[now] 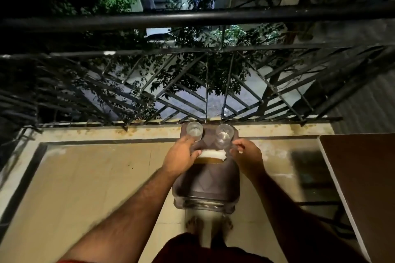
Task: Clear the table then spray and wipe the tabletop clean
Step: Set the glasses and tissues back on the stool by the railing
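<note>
Glasses: two clear tumblers, left glass (194,131) and right glass (224,134), likely fragile and slippery; grip their sides.
Left hand (181,156): fingers curled at the left glass's base.
Right hand (248,156): pinching beside the right glass; contact unclear.
Support: dark chair (207,181).

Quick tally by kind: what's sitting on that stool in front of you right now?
Glasses: 2, left and right
White cloth: 1
Total: 3 on the stool
</note>
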The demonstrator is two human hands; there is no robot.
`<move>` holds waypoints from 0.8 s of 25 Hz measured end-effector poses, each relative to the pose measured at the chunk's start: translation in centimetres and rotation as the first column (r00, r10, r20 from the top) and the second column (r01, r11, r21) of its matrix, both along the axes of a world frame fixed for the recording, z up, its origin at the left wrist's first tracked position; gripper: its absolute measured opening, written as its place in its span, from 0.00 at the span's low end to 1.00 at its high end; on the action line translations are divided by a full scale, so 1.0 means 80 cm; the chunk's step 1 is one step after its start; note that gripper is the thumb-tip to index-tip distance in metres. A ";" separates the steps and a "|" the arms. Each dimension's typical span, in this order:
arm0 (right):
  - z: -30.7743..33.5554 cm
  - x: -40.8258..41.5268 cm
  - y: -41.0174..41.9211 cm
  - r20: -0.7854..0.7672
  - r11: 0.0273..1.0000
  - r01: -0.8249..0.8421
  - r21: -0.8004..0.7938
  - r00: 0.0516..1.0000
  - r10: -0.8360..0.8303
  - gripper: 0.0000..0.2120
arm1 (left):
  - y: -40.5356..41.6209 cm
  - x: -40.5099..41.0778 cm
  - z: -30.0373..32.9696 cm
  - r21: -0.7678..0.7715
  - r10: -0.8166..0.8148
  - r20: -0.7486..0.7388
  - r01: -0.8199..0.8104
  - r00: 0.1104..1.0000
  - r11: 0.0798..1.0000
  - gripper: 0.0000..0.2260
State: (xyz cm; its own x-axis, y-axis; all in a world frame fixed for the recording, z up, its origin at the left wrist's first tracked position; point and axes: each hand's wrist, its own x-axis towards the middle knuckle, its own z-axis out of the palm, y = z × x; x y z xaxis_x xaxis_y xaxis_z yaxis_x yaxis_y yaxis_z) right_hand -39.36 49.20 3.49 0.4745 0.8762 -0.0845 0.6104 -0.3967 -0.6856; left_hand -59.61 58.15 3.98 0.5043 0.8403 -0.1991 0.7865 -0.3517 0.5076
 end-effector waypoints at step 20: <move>-0.229 0.066 0.165 0.081 0.916 -0.176 -0.360 0.972 0.219 0.52 | 0.166 0.060 -0.225 -0.188 0.137 -0.106 -0.155 0.985 0.970 0.53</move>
